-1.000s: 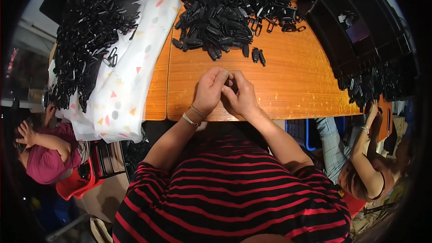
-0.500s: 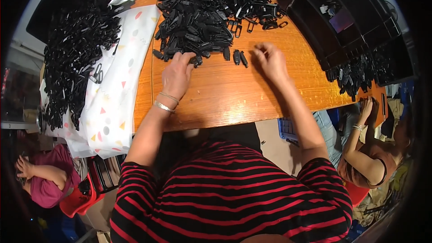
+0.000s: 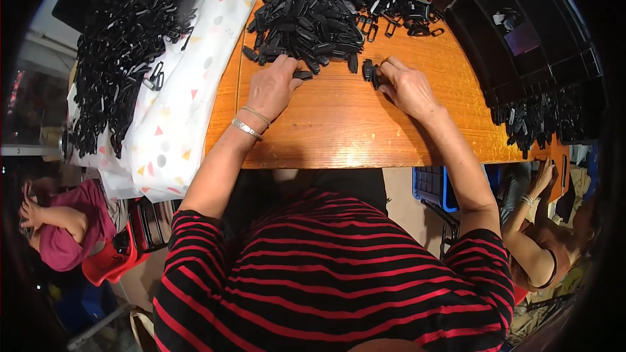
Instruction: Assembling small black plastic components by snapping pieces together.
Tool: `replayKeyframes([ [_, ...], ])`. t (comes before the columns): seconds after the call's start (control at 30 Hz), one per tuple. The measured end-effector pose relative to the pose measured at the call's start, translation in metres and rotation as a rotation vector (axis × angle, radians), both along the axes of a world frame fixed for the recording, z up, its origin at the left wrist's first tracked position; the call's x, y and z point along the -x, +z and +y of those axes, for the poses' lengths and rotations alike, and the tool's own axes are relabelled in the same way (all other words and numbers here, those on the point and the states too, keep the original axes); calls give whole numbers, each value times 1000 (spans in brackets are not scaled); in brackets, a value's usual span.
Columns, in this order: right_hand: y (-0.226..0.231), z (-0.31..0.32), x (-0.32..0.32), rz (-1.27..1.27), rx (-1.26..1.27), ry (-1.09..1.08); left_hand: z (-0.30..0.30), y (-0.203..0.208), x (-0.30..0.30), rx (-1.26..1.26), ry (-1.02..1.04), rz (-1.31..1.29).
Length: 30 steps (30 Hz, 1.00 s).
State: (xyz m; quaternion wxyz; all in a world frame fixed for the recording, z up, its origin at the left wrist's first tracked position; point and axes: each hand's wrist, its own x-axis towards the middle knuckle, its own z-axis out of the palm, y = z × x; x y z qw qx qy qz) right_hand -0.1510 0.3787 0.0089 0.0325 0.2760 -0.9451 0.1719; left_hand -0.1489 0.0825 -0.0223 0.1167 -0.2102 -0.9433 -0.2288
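A: Both hands are out on the wooden table (image 3: 339, 130), and the left hand (image 3: 272, 88) lies palm down, fingers spread loosely, fingertips on the near fringe of the big pile of black plastic clips (image 3: 313, 13).

B: Gripping anything?

A: One loose clip (image 3: 302, 75) sits right at its fingertips, touched but not clasped. The right hand (image 3: 407, 86) has fingers curled down onto a small pair of clips (image 3: 370, 70) lying just clear of the pile; whether it pinches them I cannot tell.

B: And the clips themselves?

A: Small, flat, matte black, oblong, some with open loops, heaped across the far edge. Another black heap (image 3: 117, 58) rests on a white patterned cloth (image 3: 176, 124) at the left edge, and dark trays (image 3: 515, 45) stand at the right.
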Motion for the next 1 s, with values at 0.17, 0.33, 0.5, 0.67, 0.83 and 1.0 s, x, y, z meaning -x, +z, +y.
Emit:
replayKeyframes([
  [0.17,-5,-3,-2,42,-33,4,3,-4,-10,-90,27,-19],
  [0.33,-2,-3,0,43,-85,-7,0,-12,-14,-132,49,-8],
  [0.5,-1,-1,-3,-14,-80,-12,1,-6,-16,-179,39,-35],
  [0.67,2,-9,-12,-141,57,-55,1,-8,-18,-282,-18,-96],
  [0.83,4,-49,-26,-142,402,-81,10,-8,-25,-579,-61,-207],
  [1.0,3,-92,-28,-80,639,-98,20,11,-31,-777,-134,-322],
])
